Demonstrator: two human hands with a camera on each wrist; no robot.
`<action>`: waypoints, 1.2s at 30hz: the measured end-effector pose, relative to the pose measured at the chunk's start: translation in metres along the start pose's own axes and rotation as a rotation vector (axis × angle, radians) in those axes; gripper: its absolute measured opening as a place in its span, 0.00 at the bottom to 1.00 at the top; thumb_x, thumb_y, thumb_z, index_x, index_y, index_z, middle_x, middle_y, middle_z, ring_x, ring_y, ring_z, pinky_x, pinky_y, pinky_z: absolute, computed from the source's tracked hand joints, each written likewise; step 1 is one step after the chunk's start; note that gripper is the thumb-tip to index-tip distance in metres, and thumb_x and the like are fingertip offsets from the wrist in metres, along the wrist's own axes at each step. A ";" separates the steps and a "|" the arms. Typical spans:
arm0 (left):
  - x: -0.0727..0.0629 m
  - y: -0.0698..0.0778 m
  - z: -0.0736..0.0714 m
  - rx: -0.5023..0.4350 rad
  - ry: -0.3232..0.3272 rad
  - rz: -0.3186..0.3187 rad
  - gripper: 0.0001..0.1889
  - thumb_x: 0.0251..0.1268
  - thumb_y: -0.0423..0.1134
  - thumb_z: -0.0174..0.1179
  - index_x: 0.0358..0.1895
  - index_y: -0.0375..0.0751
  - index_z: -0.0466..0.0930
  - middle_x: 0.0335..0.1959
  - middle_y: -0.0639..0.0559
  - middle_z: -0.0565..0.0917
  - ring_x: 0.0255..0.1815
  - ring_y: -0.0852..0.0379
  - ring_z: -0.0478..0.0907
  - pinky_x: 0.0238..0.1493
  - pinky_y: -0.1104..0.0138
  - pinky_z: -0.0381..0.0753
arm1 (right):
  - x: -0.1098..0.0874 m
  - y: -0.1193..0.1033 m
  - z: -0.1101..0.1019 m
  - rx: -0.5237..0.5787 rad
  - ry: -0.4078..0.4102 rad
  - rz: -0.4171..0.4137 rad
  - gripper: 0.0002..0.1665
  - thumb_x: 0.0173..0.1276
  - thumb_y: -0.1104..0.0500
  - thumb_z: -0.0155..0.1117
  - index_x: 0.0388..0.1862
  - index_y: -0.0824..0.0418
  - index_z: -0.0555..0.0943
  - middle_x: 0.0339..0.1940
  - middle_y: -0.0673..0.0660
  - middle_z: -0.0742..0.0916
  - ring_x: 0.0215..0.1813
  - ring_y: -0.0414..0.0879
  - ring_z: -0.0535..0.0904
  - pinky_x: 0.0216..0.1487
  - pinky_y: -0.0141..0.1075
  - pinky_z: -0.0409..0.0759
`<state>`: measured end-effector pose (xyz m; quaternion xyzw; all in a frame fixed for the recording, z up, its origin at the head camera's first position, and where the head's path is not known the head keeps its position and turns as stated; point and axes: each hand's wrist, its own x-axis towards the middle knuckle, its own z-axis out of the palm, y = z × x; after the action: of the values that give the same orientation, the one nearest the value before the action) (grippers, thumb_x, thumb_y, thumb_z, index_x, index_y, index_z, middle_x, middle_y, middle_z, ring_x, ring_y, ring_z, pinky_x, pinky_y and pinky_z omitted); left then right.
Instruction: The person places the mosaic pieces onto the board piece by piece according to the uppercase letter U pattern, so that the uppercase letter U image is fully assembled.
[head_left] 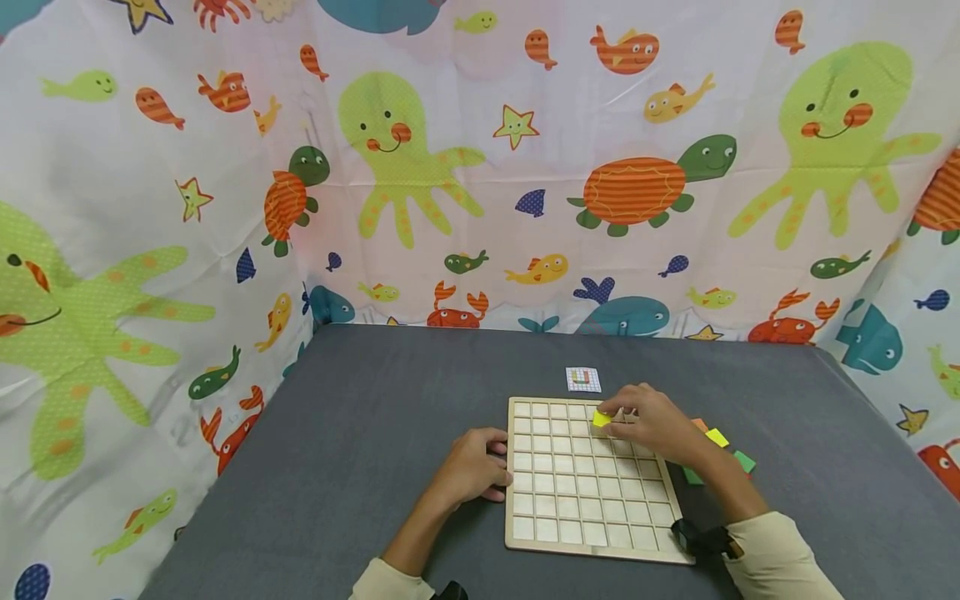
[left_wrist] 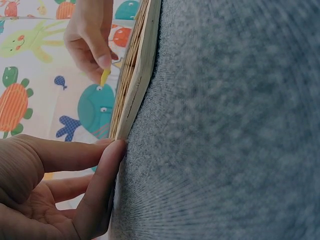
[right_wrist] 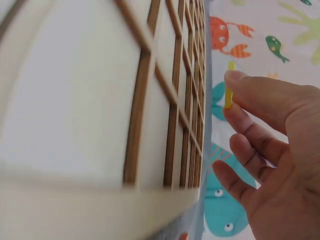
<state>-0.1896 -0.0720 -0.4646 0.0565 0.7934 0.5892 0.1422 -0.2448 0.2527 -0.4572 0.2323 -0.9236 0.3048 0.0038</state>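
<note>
Left hand (head_left: 472, 465): thumb and forefinger pinch the edge of the wooden grid board (head_left: 566, 483) at 9 o'clock; remaining fingers loosely bent. Right hand (head_left: 651, 423): thumb and forefinger pinch a yellow tile (head_left: 601, 419) on its edges, other fingers part-curled. Tile is held raised, toward the board's 12 o'clock side. Patterned card (head_left: 583, 380) lies on the grey table (head_left: 360, 467), beyond the board at 12 o'clock. Loose coloured tiles (head_left: 717, 437) lie near its 2 o'clock side.
</note>
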 end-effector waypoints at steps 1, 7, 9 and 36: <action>0.000 0.000 0.000 0.000 0.000 0.001 0.33 0.53 0.16 0.69 0.67 0.27 0.78 0.52 0.40 0.81 0.46 0.50 0.84 0.27 0.60 0.92 | 0.002 -0.002 0.001 0.003 -0.003 -0.001 0.13 0.72 0.54 0.75 0.52 0.57 0.91 0.45 0.49 0.88 0.47 0.48 0.77 0.43 0.41 0.81; 0.000 0.001 0.000 0.005 0.003 0.000 0.33 0.53 0.16 0.69 0.67 0.27 0.78 0.52 0.40 0.81 0.45 0.50 0.84 0.27 0.60 0.92 | 0.010 -0.011 0.007 0.049 -0.043 -0.010 0.14 0.74 0.54 0.73 0.54 0.58 0.90 0.49 0.52 0.88 0.50 0.49 0.77 0.44 0.41 0.81; -0.001 0.001 0.000 0.006 0.003 -0.001 0.33 0.53 0.16 0.69 0.67 0.27 0.78 0.52 0.40 0.81 0.45 0.51 0.84 0.27 0.61 0.92 | 0.013 -0.014 0.010 0.062 -0.050 -0.021 0.14 0.74 0.54 0.73 0.54 0.58 0.90 0.49 0.52 0.88 0.51 0.49 0.77 0.45 0.41 0.81; -0.001 0.002 -0.001 -0.001 0.005 -0.010 0.34 0.52 0.16 0.70 0.67 0.27 0.78 0.52 0.40 0.81 0.44 0.51 0.84 0.26 0.60 0.92 | 0.048 -0.041 0.039 0.086 -0.129 -0.058 0.15 0.70 0.59 0.75 0.53 0.63 0.90 0.43 0.52 0.87 0.44 0.45 0.81 0.60 0.59 0.82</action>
<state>-0.1889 -0.0723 -0.4620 0.0511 0.7938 0.5889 0.1430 -0.2644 0.1814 -0.4585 0.2783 -0.9008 0.3283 -0.0570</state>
